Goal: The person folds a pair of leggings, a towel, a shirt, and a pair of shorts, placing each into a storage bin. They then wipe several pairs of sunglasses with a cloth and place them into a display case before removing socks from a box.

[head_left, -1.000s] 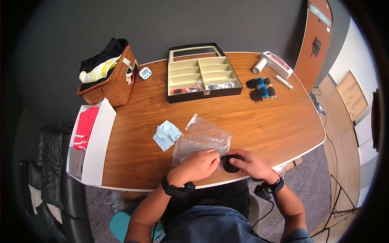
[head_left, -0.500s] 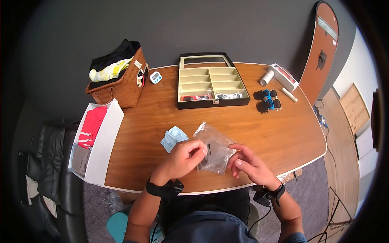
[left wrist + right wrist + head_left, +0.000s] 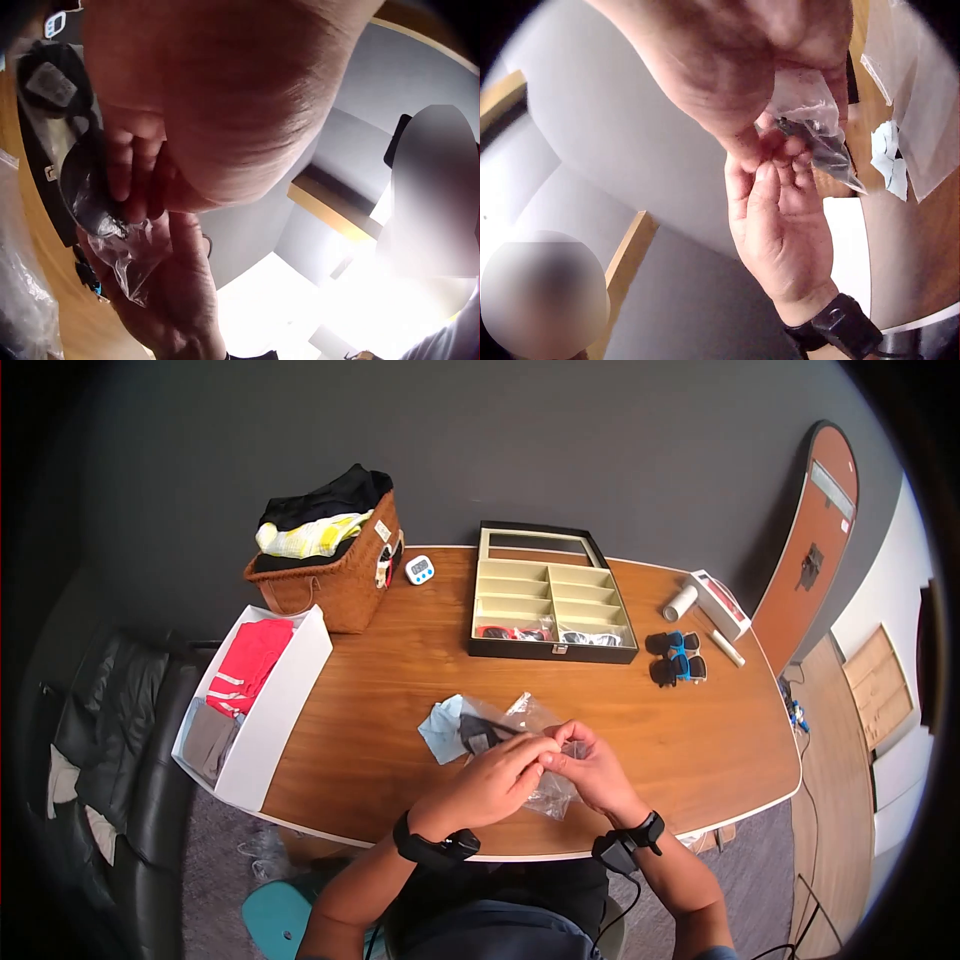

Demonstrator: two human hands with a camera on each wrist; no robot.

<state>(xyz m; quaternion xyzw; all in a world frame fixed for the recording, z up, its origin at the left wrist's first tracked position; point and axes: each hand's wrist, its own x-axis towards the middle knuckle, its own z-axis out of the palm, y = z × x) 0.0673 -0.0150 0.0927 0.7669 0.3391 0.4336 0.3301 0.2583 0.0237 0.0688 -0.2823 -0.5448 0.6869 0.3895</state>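
Observation:
Black sunglasses (image 3: 81, 180) lie inside a clear plastic bag (image 3: 135, 274), a pale label showing on one lens. My left hand (image 3: 490, 778) and right hand (image 3: 597, 772) meet over the near part of the table, fingertips together at the end of this bag. In the right wrist view both thumbs and fingers pinch the plastic. The left hand hides part of the sunglasses in the head view. Other clear bags (image 3: 930, 97) lie on the table just beyond, with a light blue cloth (image 3: 441, 730) to the left.
A display case (image 3: 553, 651) stands open at the back, eyewear in its front compartments. Several sunglasses (image 3: 680, 659) lie right of it, near a white roll (image 3: 681, 603) and a box (image 3: 722, 605). Leftward are a timer (image 3: 420, 569), a basket (image 3: 330, 595) of clothes and a white box (image 3: 290, 710).
The right hand held the black sunglasses, then stood with fingers spread beside the bag while the left pinched it. Now both hands have come together at the bag. The head view has shifted.

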